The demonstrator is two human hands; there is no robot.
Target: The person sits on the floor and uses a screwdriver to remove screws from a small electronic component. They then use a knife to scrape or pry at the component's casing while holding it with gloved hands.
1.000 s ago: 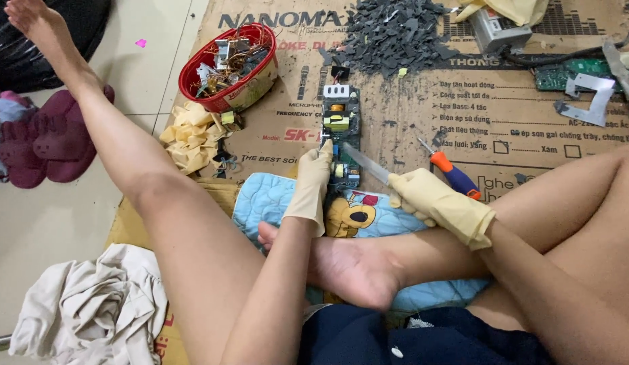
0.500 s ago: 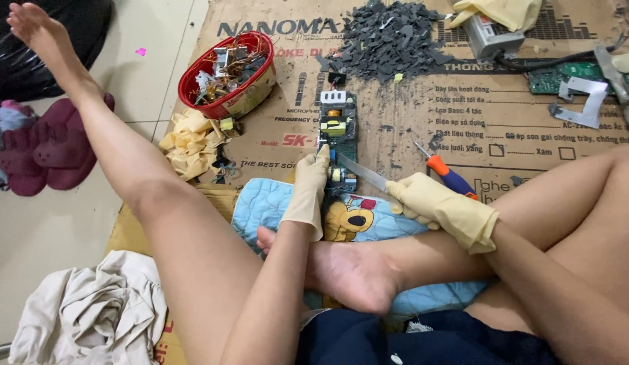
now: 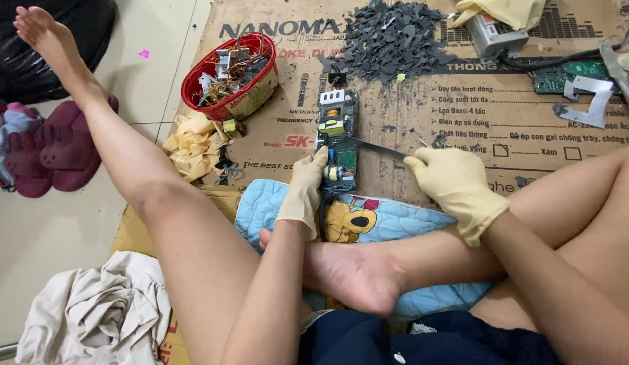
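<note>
Circuit board [image 3: 337, 138] sits dead centre of the frame, lying flat and lengthwise on the cardboard sheet [image 3: 463, 115], its near end just above the blue quilted cushion [image 3: 389, 223]. It's a narrow power-supply type board with a coil and a yellow block on top. My left hand [image 3: 303, 191], in a pale rubber glove, has its fingers curled against the board's near left edge, pinning it down. My right hand [image 3: 455, 186], gloved too, is closed around the handle of a thin blade [image 3: 377, 147], with the tip touching the board's right edge about halfway up.

Handling-wise I'd guess the board is light and stiff but brittle, and it'll skate on cardboard if I don't press on it. Best grip is the bare edges, not the components, since those look like they'd snap off or poke through a glove.

Farther out: a heap of dark grey chips [image 3: 389, 37] at top centre, a red bowl [image 3: 228, 76] of copper wire and scrap parts upper left, a crumpled yellow glove [image 3: 193, 142] below it, and a green board [image 3: 568, 74] with bent metal brackets at upper right. Pale cloth bundle [image 3: 98, 318] lower left.
</note>
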